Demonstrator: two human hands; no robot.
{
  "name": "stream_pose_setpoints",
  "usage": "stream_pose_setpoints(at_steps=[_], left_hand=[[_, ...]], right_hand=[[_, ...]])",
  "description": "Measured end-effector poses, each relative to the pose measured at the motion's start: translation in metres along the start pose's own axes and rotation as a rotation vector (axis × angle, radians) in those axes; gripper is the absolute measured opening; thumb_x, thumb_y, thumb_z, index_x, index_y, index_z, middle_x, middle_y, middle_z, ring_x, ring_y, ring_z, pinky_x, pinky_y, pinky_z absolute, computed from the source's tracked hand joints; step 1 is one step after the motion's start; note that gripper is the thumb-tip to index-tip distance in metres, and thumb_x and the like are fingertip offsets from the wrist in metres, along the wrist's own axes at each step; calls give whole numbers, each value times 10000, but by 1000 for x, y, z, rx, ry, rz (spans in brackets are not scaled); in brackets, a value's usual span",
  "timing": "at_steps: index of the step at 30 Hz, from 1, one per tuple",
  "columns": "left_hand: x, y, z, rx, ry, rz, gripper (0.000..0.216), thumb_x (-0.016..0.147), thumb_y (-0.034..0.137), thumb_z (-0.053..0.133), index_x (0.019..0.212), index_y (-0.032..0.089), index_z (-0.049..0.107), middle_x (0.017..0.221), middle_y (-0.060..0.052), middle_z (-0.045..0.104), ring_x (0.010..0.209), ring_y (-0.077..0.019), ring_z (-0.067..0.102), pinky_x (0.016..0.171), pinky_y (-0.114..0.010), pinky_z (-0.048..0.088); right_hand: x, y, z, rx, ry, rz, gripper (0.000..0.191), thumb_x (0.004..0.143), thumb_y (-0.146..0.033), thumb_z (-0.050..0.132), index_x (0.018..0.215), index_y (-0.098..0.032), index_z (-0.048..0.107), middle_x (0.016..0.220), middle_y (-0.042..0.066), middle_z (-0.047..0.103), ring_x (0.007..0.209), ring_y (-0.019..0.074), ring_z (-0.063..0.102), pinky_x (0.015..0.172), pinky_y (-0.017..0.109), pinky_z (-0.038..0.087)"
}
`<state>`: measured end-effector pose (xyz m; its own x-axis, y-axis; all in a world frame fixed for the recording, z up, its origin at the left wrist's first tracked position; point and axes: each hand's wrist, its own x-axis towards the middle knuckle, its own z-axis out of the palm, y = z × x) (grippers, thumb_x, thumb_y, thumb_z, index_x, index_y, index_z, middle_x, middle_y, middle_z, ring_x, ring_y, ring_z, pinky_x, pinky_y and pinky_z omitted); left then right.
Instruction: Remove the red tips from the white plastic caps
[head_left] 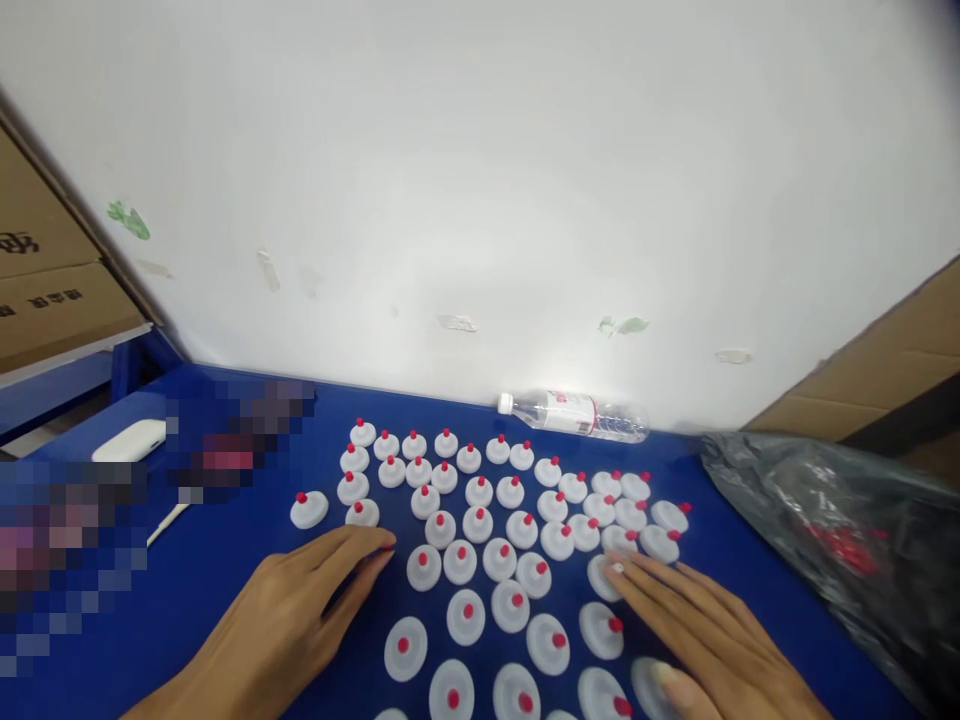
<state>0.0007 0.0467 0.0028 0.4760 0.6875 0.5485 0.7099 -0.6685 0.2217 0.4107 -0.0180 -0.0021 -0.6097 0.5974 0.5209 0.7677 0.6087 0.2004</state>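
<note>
Spread over the blue table are several white round plastic lids (466, 618), most with a small red tip on top. My left hand (300, 600) is at the left edge of the group, thumb and forefinger pinched on a small red tip (388, 546). Just beyond those fingers sits another lid (363, 513). On the right side, my right hand (709, 620) lies stretched out with long, straight fingers. Its fingertips touch a lid (602, 580) that shows a small pale nozzle and no red tip. The right thumb rests at a lid (646, 690) partly hidden beneath it.
A clear plastic bottle (577, 414) lies on its side against the white wall (480, 200). At the right is a dark plastic bag (810, 530) with red pieces inside. Cardboard boxes (60, 270) stand at left; a white device (129, 440) and blurred-out items lie on the table.
</note>
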Motion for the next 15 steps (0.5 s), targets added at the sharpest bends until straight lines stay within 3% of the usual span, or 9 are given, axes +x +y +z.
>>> stream_pose_setpoints(at_steps=[4, 6, 11, 15], left_hand=[[19, 12, -10, -23, 51, 80, 190, 1117, 295, 493, 1184, 259, 667, 1044, 17, 799, 885, -98, 796, 748, -140, 613], [29, 19, -8, -49, 45, 90, 190, 1108, 258, 515, 1238, 253, 653, 1084, 12, 791, 912, -91, 788, 777, -143, 612], [50, 38, 4, -102, 18, 242, 323, 1079, 138, 461, 1311, 248, 656, 1100, -26, 763, 906, -114, 765, 649, -199, 586], [50, 50, 14, -184, 62, 283, 444, 1009, 22, 458, 1327, 255, 663, 1085, -6, 744, 841, -83, 715, 607, -199, 515]], right_hand=[[13, -8, -18, 94, 126, 223, 372, 1008, -445, 625, 1327, -274, 709, 1238, 42, 794, 1042, 224, 804, 895, 285, 669], [29, -11, -27, 154, 128, 277, 277, 1037, -422, 599, 1235, -290, 743, 1168, 31, 806, 1000, 200, 812, 903, 228, 648], [78, -20, -32, 258, 113, 95, 269, 1100, -288, 486, 1226, -288, 724, 1110, -4, 810, 1015, 116, 799, 946, 127, 581], [89, -32, -19, 317, 123, 96, 232, 1100, -302, 550, 1301, -218, 630, 1158, 30, 793, 1081, 92, 778, 1018, 130, 543]])
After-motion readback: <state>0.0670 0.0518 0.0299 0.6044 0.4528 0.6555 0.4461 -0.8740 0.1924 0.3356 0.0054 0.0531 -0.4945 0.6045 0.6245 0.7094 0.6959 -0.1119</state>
